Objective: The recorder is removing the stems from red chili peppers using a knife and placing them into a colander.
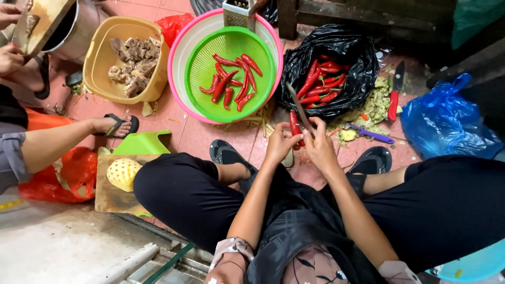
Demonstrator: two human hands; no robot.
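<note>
My left hand [280,143] holds a red chili pepper [294,124] upright in front of me. My right hand [319,143] grips a kitchen knife [300,108], its blade angled up and left across the chili. Just beyond my hands lies an open black plastic bag [353,58] with several red chilies [322,81] inside. To its left a green colander [202,79], nested in a white basin with a pink rim [181,44], holds several more red chilies [234,81].
A yellow basin [102,58] of brown root pieces stands far left. A peeled pineapple [123,174] lies on a wooden board [108,197]. A red-handled knife [394,97], a purple peeler [372,134], peel scraps and a blue bag [447,123] are at right. Another person sits at left, foot [113,125] in a sandal.
</note>
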